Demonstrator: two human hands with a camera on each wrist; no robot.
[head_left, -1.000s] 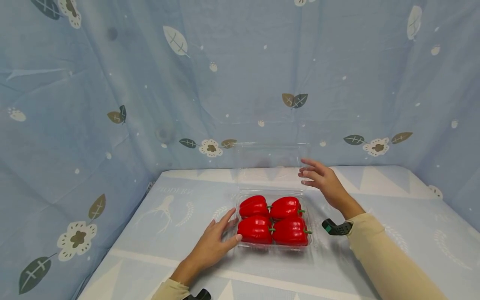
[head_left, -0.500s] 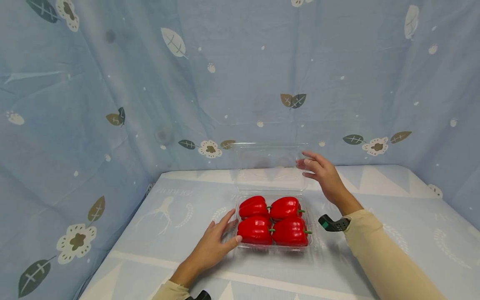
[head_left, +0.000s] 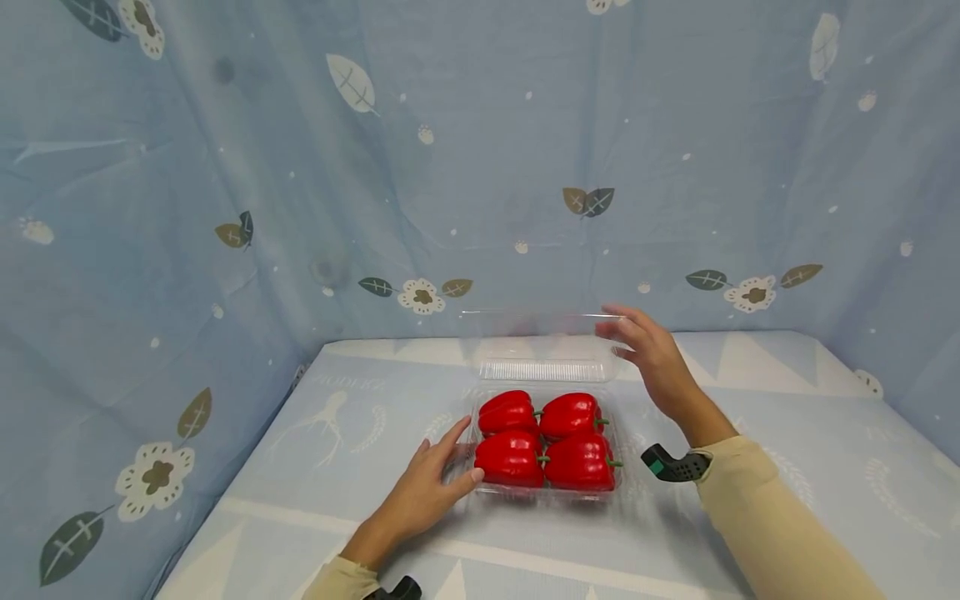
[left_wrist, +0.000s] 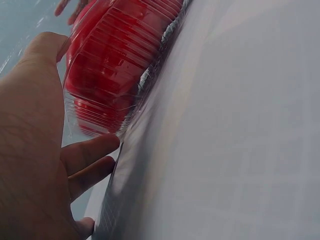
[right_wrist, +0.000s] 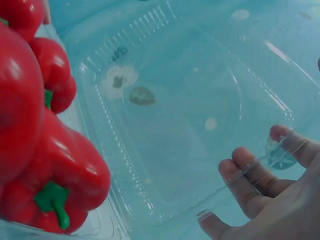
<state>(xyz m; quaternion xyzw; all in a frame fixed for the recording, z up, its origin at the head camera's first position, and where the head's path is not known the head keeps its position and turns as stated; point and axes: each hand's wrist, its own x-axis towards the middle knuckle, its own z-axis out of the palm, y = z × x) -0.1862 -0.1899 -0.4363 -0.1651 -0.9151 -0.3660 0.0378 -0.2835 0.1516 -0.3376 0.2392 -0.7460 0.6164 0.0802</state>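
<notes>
Red bell peppers with green stems, such as the front right pepper (head_left: 579, 463), fill a clear plastic clamshell box (head_left: 543, 495) on the table. Its hinged lid (head_left: 543, 348) stands raised at the back, leaning forward over the box. My left hand (head_left: 423, 492) lies beside the box's left side, fingers spread and thumb at the front left corner; in the left wrist view its fingertips (left_wrist: 112, 142) are close to the ridged wall. My right hand (head_left: 648, 354) is at the lid's right edge, and the right wrist view shows its fingers (right_wrist: 255, 187) behind the clear plastic, touching it.
A pale patterned cloth covers the table (head_left: 300, 500). Blue curtains (head_left: 480, 167) with leaf and flower prints hang behind and on both sides, close to the table's back edge. Dark straps (head_left: 675, 464) sit around both wrists.
The lid's top edge has come down and toward me, tilting from nearly upright. My right hand has shifted slightly at the lid's edge. My left hand and the peppers stay put.
</notes>
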